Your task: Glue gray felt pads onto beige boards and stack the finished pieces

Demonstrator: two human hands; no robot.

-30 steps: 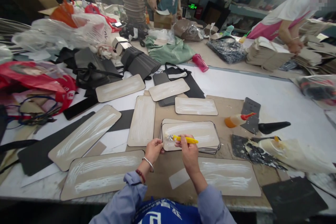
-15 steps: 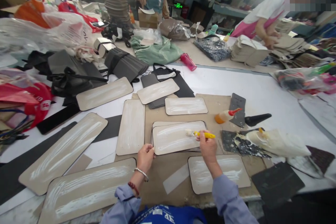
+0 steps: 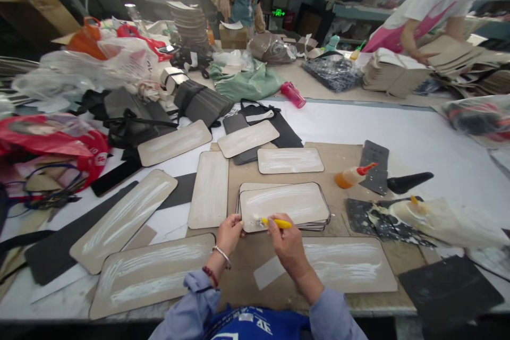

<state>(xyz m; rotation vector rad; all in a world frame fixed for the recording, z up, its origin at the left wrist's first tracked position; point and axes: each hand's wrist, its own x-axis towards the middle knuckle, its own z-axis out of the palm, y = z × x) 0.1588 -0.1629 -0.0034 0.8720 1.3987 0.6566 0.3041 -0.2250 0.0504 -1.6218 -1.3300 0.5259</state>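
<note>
I see R hand (image 3: 289, 247) fingers holding yellow-handled brush (image 3: 279, 222), now shifted from R end to near-L corner of beige rounded-rectangular board (image 3: 285, 202) atop stack (image 3: 255, 186); L end prob. getting coated. L hand (image 3: 230, 235) fingers narrow there, grip: can't tell.

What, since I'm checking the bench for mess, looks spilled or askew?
A dark sheet, right of the unevenly piled boards, is blotched with pale smears, like a spill. The red-tipped bottle lies on its side, not upright, though no puddle shows.

Workshop; stacked panels (image 3: 292, 199); aproned co-worker (image 3: 244, 8)
</note>
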